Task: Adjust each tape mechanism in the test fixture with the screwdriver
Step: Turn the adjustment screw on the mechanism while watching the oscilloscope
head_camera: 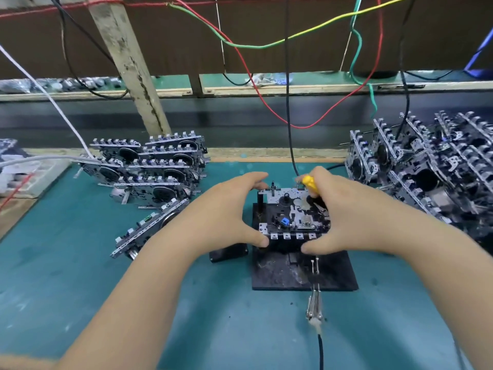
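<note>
A green surface (80, 249) fills the lower frame, with loose wires hanging across a dark wall behind it. In the centre sits the test fixture (301, 273), a black plate with posts, and one tape mechanism (293, 212) lies on top of it, face up.

Your left hand (221, 212) spans the mechanism's left side, thumb at the near corner and fingers curled over the far edge, so its grip is on the part. Your right hand (352, 206) does the same on the right side, thumb pressed at the near edge, while its fingers also hold the yellow-handled screwdriver (310, 184) at the far right corner. The tip is hidden, so you cannot tell whether it is on a screw.

A stack of mechanisms (154, 166) lies at centre left and a bigger heap (432, 166) stands at right. Which pile is adjusted you cannot tell from here, so the count done is unknown; judging by both piles, many units are involved and this one looks to be only seated or lifted, not being turned.

The mechanism is a flat metal plate with a row of white tabs along the near edge, a small blue part near the middle, and round hubs.
</note>
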The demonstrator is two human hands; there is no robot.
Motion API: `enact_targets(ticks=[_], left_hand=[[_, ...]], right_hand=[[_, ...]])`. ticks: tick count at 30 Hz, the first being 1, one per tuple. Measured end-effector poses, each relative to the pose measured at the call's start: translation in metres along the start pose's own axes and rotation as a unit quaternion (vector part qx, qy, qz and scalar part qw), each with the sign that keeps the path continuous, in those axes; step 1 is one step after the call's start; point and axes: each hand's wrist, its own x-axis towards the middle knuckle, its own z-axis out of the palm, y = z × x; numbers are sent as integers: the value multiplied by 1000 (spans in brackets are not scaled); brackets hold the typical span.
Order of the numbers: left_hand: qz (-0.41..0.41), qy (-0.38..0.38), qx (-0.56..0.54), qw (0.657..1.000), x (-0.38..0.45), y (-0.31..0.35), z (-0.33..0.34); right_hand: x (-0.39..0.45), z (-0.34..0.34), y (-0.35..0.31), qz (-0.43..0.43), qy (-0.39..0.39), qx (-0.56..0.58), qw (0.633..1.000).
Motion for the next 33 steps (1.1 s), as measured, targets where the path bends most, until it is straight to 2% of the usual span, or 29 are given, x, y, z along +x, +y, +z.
enact_targets(ticks=[4, 7, 10, 12, 14, 18, 21, 24, 26, 30, 33], left_hand=[[-7, 7, -48, 999, -6, -4, 9], [-28, 17, -46, 998, -9, -6, 11], [-87, -7, 58, 994, -11, -3, 24], [-154, -51, 132, 978, -11, 0, 39], [-195, -86, 159, 964, -11, 1, 47], [-204, -109, 171, 958, -10, -2, 54], [-171, -71, 113, 976, -6, -10, 55], [-120, 27, 43, 992, -2, -21, 54], [-108, 73, 47, 990, 0, -22, 57], [-140, 86, 78, 983, 4, -20, 54], [-127, 178, 23, 975, 4, -10, 37]], right_hand=[[-12, -23, 21, 38, -70, -8, 997], [-13, -24, 31, 51, -74, -1, 996], [-13, -21, 34, 54, -41, 5, 998], [-13, -20, 33, 59, -31, 31, 997], [-13, -19, 34, 60, -31, 44, 997], [-15, -16, 35, 64, -28, 53, 996], [-18, -15, 33, 66, -21, 75, 995], [-20, -14, 32, 70, -16, 86, 994], [-20, -13, 32, 70, -14, 94, 993], [-21, -13, 32, 70, -13, 96, 993], [-22, -13, 31, 68, -15, 109, 992]])
